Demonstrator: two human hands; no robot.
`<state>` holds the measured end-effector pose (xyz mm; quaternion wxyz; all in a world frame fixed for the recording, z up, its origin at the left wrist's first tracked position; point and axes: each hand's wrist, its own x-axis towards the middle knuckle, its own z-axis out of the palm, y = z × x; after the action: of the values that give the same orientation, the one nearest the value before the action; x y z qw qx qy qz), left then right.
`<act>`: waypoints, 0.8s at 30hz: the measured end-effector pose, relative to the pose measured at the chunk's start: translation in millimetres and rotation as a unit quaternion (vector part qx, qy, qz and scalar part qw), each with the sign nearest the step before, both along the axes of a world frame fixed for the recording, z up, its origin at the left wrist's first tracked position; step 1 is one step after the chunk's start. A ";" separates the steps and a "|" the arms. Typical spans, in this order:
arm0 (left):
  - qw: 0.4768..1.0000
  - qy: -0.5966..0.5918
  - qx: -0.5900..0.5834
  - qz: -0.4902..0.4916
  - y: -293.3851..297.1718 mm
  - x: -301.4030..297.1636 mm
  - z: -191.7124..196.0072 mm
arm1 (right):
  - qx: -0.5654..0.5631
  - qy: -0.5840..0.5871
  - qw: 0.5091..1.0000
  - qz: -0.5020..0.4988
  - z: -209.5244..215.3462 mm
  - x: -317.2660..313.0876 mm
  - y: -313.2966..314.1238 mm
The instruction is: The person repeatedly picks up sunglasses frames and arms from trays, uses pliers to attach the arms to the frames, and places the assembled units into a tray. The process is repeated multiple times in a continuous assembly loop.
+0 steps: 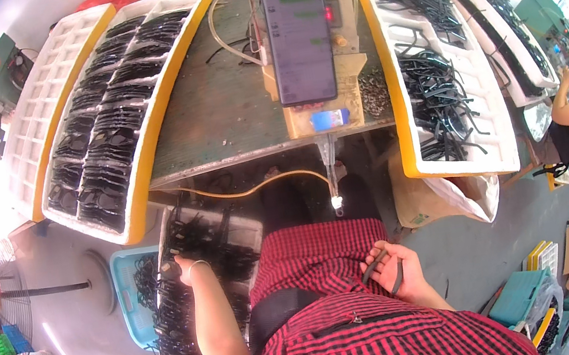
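White tray [165, 231] of black frame parts, left hand [181, 267] fingers buried, grip unclear, right hand [396, 273] fingers gripping black piece [388, 266]

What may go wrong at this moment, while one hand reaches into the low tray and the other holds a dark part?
1. The left hand reaches down sideways into a tangled pile of black parts; several might lift together or spill onto the floor.
2. The right hand holds a curved black strip loosely over the lap; it might slip.
3. The yellow hose hangs near the knees and might snag.
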<state>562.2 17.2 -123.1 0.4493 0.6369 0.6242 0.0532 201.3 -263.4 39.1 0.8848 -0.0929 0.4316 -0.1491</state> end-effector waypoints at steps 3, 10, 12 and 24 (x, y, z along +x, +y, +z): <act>0.996 -0.045 -0.072 0.041 -1.6 9.4 -25.6 | -0.054 -0.134 0.987 0.076 10.3 -8.4 7.8; 0.918 -0.244 -0.293 -0.110 43.6 -85.5 80.5 | -0.171 -0.169 0.965 0.102 9.8 -15.9 7.0; 0.891 -0.238 -0.340 -0.184 26.7 -127.1 159.4 | -0.289 -0.139 0.937 0.136 24.8 -9.2 4.9; 0.227 -0.031 -0.750 -0.620 -155.8 -169.7 304.3 | -0.580 -0.146 0.796 0.095 137.7 93.3 -22.3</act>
<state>392.5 -138.5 181.3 0.6318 0.1929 -0.2276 -0.7154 294.6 -285.7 176.8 0.7272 -0.6067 0.1191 -0.2982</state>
